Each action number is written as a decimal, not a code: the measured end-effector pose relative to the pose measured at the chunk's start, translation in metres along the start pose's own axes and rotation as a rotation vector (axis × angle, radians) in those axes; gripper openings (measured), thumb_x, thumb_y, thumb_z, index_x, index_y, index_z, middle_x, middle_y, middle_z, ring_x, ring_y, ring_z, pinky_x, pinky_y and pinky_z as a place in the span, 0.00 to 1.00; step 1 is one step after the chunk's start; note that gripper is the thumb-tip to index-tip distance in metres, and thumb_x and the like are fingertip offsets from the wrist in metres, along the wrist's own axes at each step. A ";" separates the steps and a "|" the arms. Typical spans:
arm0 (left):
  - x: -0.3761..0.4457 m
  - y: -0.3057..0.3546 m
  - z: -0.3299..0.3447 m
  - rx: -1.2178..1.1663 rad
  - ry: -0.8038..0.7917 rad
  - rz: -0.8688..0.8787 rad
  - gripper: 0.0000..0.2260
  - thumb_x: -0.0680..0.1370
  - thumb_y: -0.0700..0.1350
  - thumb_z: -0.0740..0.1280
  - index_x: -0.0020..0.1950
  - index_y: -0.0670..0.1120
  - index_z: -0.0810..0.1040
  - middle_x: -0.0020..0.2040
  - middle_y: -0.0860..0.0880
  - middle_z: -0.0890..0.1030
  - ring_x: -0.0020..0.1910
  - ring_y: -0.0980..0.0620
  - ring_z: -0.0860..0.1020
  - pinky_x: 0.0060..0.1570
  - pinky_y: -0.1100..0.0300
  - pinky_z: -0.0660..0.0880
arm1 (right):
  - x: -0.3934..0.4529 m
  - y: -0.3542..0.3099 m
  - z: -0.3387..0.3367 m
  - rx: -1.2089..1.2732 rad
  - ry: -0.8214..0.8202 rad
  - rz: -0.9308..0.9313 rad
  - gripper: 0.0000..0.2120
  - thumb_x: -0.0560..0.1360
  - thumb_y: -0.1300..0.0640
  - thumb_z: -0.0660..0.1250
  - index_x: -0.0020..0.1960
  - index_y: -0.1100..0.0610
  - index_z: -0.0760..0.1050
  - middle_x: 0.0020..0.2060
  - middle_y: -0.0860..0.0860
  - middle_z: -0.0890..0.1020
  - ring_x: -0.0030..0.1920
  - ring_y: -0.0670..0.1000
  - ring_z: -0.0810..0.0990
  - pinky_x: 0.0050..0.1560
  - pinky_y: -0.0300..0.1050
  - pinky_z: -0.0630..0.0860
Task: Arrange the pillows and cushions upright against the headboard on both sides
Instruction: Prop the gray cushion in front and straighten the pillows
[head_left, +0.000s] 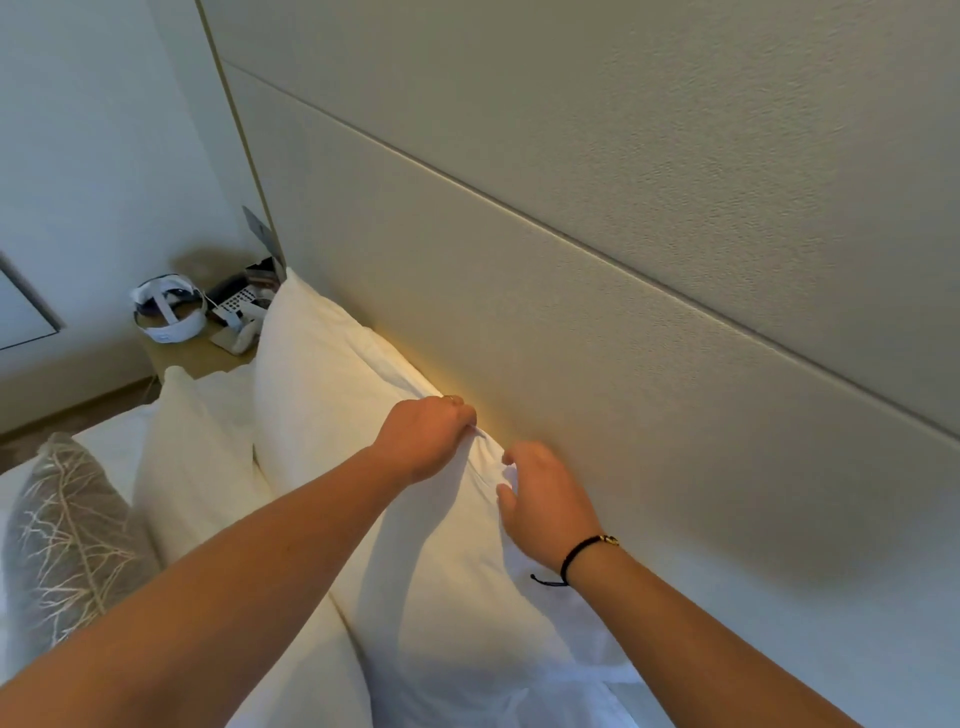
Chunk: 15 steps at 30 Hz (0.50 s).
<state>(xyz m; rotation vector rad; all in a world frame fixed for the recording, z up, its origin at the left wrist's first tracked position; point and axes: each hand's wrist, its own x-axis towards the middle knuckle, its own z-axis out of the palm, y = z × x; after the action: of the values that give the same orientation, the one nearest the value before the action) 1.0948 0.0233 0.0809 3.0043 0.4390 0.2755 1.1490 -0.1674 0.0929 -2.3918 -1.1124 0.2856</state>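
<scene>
Our left hand (426, 436) pinches the white pillow's (363, 415) top edge against the headboard (571, 312); our right hand (545, 499) hovers spread beside it

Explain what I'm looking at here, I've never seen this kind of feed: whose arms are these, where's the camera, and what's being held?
There is no machine here. One wide-angle camera sits on a person's head, looking forward and down, so the two bare arms reaching in from the bottom are theirs. The left hand is closed, pinching the top edge of a large white pillow that stands against the beige headboard. The right hand, with a black bracelet at the wrist, is open with fingers curled at the same pillow's corner, gripping nothing. In front stands a smaller white pillow, then a grey patterned cushion. Behind them, a nightstand carries a white headset and small items too unclear to name.
</scene>
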 end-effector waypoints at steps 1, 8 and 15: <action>0.001 -0.004 0.000 -0.002 0.002 0.023 0.10 0.82 0.53 0.61 0.57 0.53 0.78 0.53 0.51 0.82 0.43 0.51 0.79 0.45 0.61 0.75 | 0.015 -0.005 0.003 0.080 -0.014 0.019 0.10 0.77 0.55 0.65 0.57 0.52 0.70 0.55 0.48 0.73 0.54 0.51 0.73 0.51 0.45 0.72; 0.016 -0.058 0.000 -0.127 -0.160 -0.017 0.10 0.81 0.54 0.63 0.61 0.55 0.74 0.62 0.53 0.78 0.48 0.51 0.79 0.47 0.61 0.75 | 0.081 -0.033 0.043 0.252 -0.091 0.023 0.11 0.76 0.62 0.63 0.53 0.49 0.66 0.54 0.50 0.77 0.50 0.54 0.75 0.47 0.50 0.75; 0.038 -0.117 0.019 -0.050 -0.236 -0.090 0.16 0.84 0.52 0.54 0.70 0.55 0.70 0.70 0.53 0.73 0.60 0.47 0.77 0.53 0.58 0.71 | 0.106 -0.041 0.065 0.098 -0.065 -0.063 0.20 0.72 0.69 0.58 0.56 0.50 0.75 0.50 0.47 0.79 0.49 0.53 0.77 0.43 0.46 0.73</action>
<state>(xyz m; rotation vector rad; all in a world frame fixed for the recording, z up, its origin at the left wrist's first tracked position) 1.1020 0.1443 0.0546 2.9088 0.5314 -0.0729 1.1654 -0.0422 0.0596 -2.2714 -1.1727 0.3900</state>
